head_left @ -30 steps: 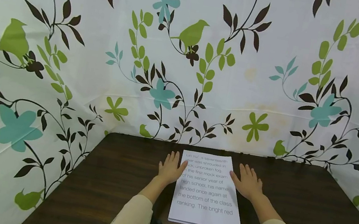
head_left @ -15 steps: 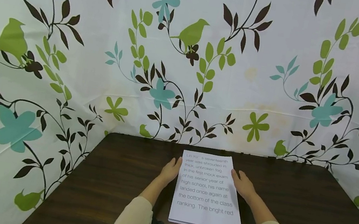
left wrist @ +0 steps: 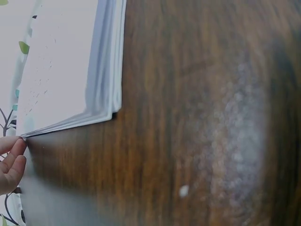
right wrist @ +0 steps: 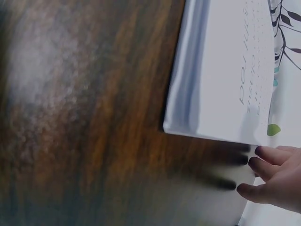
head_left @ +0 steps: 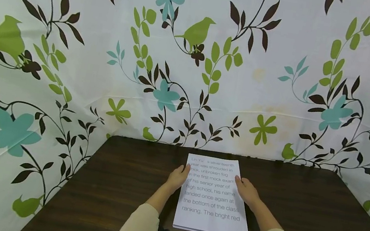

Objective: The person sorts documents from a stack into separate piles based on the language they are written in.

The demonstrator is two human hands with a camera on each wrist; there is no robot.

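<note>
Both hands flank a stack of printed sheets [head_left: 213,202]: my left hand [head_left: 177,177] sits against its left edge and my right hand [head_left: 247,191] against its right edge, each about level with the middle lines of text. From the head camera the fingers of both look fairly straight and held together, pointing away from me along the paper's long sides, with nothing curled round the sheets. The left wrist view shows only a few fingertips [left wrist: 10,162] at the frame's border, meeting the stack's edge at a corner. The right wrist view shows the fingertips [right wrist: 268,162] lying side by side just beside the near edge of the pile; I cannot tell whether they actually press it there.

The stack lies flat in the middle of the table, its long side running away from me, its far end near the table's back edge. The top page carries large grey print, legible in parts: "his senior year of high school", "the bottom of the class ranking". Seen from the wrists, the pile is many sheets thick, the edges slightly fanned rather than perfectly flush.

Under it is a dark brown wood-grain table [head_left: 318,219]. My forearms come in from below in cream sleeves [head_left: 136,230]. Behind and to both sides hangs a white cloth backdrop [head_left: 288,67] printed with green birds, teal flowers and dark leafy vines.
</note>
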